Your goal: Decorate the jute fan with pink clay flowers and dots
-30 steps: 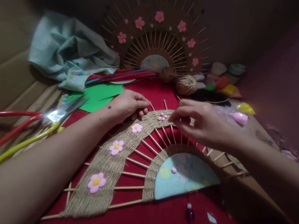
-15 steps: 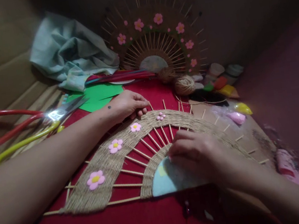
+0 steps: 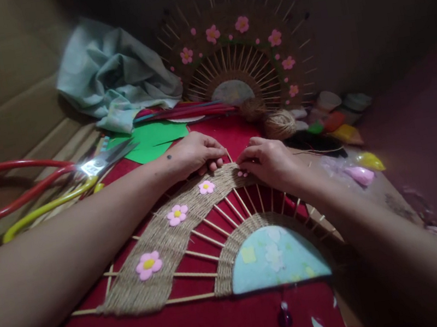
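Note:
A half-round fan (image 3: 137, 292) of woven twine on thin wooden sticks lies before me, with a light blue half-circle (image 3: 269, 271) at its centre. Pink clay flowers with yellow middles, such as one flower (image 3: 149, 265), sit along its left band. My left hand (image 3: 202, 152) is closed at the top outer edge, fingertips pinched beside a stick (image 3: 229, 155). Over the top of the band, my right hand (image 3: 272, 160) has its fingers pinched together at a cluster of small pink pieces (image 3: 242, 173), partly covering it. Whatever lies between those fingertips is hidden.
Large red-handled scissors (image 3: 49, 171) and yellow handles (image 3: 51, 206) lie at left near green sheets (image 3: 157, 140). Behind are a crumpled cloth (image 3: 115, 63), a twine ball (image 3: 281, 123) and a second flowered fan (image 3: 225, 74). Yellow (image 3: 371, 161) and pink clay packets (image 3: 360, 176) are at right.
My right hand has moved up from the blue half-circle to the small pink cluster on the band, uncovering the half-circle. My left hand stays at the outer edge. The view has shifted slightly.

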Demonstrator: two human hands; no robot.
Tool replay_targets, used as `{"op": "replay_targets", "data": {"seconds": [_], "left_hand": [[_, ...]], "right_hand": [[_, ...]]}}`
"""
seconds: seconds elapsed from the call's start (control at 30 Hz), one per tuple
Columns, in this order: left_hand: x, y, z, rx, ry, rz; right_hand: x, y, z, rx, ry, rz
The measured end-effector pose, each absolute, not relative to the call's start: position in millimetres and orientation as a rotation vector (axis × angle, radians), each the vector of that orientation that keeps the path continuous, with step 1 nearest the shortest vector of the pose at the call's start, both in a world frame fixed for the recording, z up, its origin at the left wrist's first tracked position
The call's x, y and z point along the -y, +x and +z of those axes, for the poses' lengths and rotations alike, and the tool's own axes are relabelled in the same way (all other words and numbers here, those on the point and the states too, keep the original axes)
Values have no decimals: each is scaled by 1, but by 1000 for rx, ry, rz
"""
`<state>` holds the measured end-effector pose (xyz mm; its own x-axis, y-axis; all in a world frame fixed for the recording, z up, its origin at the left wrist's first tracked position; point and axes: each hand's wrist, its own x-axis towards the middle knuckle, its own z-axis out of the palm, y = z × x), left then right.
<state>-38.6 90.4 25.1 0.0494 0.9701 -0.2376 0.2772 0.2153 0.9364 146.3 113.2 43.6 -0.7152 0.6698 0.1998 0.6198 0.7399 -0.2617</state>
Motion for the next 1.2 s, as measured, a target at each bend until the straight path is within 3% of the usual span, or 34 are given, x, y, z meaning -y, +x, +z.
{"op": "replay_targets", "data": {"seconds": [1.2], "left_hand": [[-92,-40,24,-1434,1277,833]], "right_hand": [[-112,155,30,2726,-833,171]]}}
